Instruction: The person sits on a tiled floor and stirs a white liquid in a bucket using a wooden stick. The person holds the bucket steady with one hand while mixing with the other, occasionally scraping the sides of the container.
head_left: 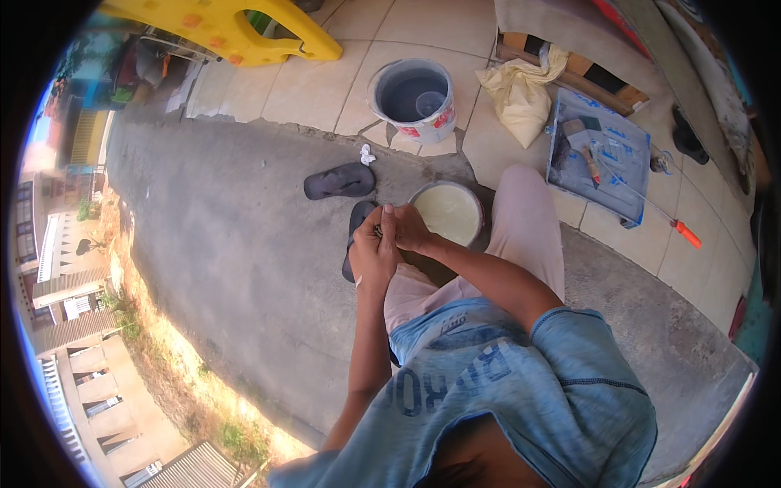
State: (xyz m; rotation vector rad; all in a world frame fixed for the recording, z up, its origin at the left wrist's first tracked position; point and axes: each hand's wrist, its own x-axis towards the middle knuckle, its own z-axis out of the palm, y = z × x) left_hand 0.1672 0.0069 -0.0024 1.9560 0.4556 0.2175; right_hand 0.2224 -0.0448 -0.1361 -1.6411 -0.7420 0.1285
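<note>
"What's largest on your feed?"

"From my remote seat I see grey concrete (236, 211) spreading left of the tub (446, 213), my landmark. Well beyond the tub, to its left, stands a yellow plastic frame (281, 24)."

"And next in size?"

"A blue-smeared tray (606, 183), right of the tub, with an orange-handled tool (687, 233) reaching past its edge. A bucket (413, 102) of dark liquid stands beyond the tub. A cream sack (521, 102) slumps beyond it to the right. The tub itself holds pale, creamy liquid and sits near the wearer's feet. To its left lies a dark slipper (339, 180)."

"The hands?"

"Together, fingers curled in. The left hand (376, 254) is just left of the tub; the right hand (411, 229) meets it, overlapping the tub's near left rim from my angle. A small dark piece (377, 231) shows among the fingers, left of the tub. I can't tell what it is, or whether either hand is clamped on it."

"Anything else small?"

"A crumpled white scrap (367, 154), beyond the tub to the left, just beside the slipper."
</note>
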